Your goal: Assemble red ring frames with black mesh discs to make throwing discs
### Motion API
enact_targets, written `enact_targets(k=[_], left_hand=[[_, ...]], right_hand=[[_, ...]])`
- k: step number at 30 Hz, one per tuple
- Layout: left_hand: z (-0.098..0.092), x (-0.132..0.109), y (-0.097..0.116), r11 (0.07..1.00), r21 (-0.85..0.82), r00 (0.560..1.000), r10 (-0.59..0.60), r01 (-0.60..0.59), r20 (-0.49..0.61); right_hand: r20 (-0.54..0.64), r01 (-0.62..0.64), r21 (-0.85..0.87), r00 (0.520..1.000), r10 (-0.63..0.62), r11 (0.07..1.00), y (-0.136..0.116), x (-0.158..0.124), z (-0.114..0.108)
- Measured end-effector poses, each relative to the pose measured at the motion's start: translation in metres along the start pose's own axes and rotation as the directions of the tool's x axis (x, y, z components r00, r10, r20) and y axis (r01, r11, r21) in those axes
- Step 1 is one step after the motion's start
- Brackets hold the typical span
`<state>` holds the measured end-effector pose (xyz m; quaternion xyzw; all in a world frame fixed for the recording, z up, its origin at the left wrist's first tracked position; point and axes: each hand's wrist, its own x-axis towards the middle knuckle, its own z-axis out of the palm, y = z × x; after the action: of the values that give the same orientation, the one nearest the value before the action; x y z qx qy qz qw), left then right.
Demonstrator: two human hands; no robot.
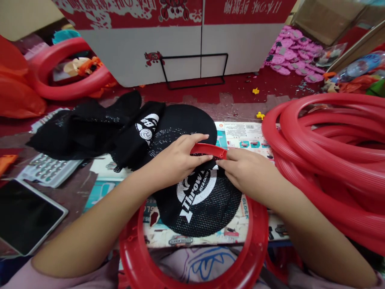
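Note:
A short curved red plastic strip [207,149] lies between my hands, above black mesh fabric [207,212] with white "Throw" lettering. My left hand [183,154] grips the strip from the left, thumb below and fingers above. At the strip's right end, my right hand [246,166] pinches it with fingers closed. Below my hands a red plastic ring [258,241] rests at the table's near edge, its far part hidden by the mesh and my hands. More black mesh pieces [87,124] are heaped to the left.
Red rings [333,160] are stacked at right; another ring [69,86] stands at back left. A tablet-like device [27,216] and a tray of small metal parts [49,170] lie left. A white-and-red carton [180,44] and a black wire frame [195,86] stand behind; pink pieces [288,50] are piled back right.

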<state>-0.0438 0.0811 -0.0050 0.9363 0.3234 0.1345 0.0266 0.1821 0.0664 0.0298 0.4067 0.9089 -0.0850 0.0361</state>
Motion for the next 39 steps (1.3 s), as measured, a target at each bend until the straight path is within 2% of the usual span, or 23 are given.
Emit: enact_targets(k=[6,15,20,24,29,31,34,39], left_hand=[[0.003,-0.001,-0.001,0.998,-0.057,0.999,-0.011,0.008,-0.052],[0.003,0.000,0.003,0.995,-0.037,0.996,-0.089,0.090,0.015],[0.005,0.000,0.004,0.996,0.017,0.996,-0.090,0.089,0.031],[0.001,0.001,0.005,0.991,-0.036,0.991,-0.130,0.132,0.043],[-0.007,0.003,0.002,0.951,-0.160,0.964,-0.264,0.266,0.036],[-0.009,0.003,0.001,0.941,-0.153,0.953,-0.303,0.303,0.027],[-0.010,0.003,-0.004,0.925,-0.101,0.929,-0.369,0.366,-0.012],[-0.017,0.001,-0.010,0.863,-0.085,0.864,-0.503,0.499,-0.032]], right_hand=[[0.016,-0.010,0.039,1.000,0.009,0.999,0.000,0.002,-0.002],[0.025,-0.053,0.073,0.998,0.052,0.996,0.000,0.001,-0.006],[0.053,-0.143,0.137,0.989,0.137,0.980,0.000,0.004,-0.006],[0.060,-0.164,0.138,0.986,0.157,0.977,-0.006,0.002,-0.005],[0.010,-0.098,0.019,0.995,0.097,0.995,-0.019,-0.006,-0.001],[-0.007,-0.086,-0.027,0.996,0.086,0.996,-0.024,-0.009,0.001],[0.004,-0.056,-0.006,0.998,0.056,0.998,-0.027,-0.009,0.004],[0.051,-0.146,-0.001,0.988,0.146,0.989,-0.027,-0.002,0.007]])
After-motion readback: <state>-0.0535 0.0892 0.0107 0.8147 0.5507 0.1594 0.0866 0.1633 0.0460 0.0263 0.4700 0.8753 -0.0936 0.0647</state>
